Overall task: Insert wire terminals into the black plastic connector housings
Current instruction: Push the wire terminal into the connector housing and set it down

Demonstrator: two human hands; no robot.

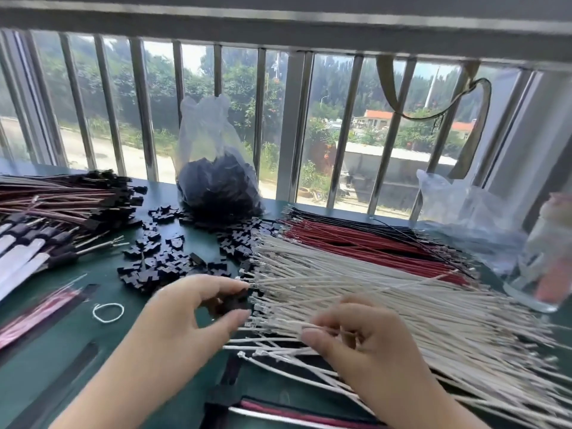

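A broad fan of white wires (387, 292) with metal terminals at their left ends lies across the green table (154, 351). Red wires (356, 239) and black wires (340, 216) lie behind them. Loose black connector housings (161, 255) are scattered left of the wires. My left hand (185, 311) pinches a black housing (229, 301) between thumb and fingers, close to the terminal ends. My right hand (356, 332) pinches a single white wire (328, 329) over the white pile.
A clear bag of black housings (216, 181) stands at the back by the window bars. Finished harnesses (62, 202) are stacked at the left. A white rubber band (108, 312) lies near the left hand. A glass jar (544, 252) and crumpled plastic bag (464, 212) sit at the right.
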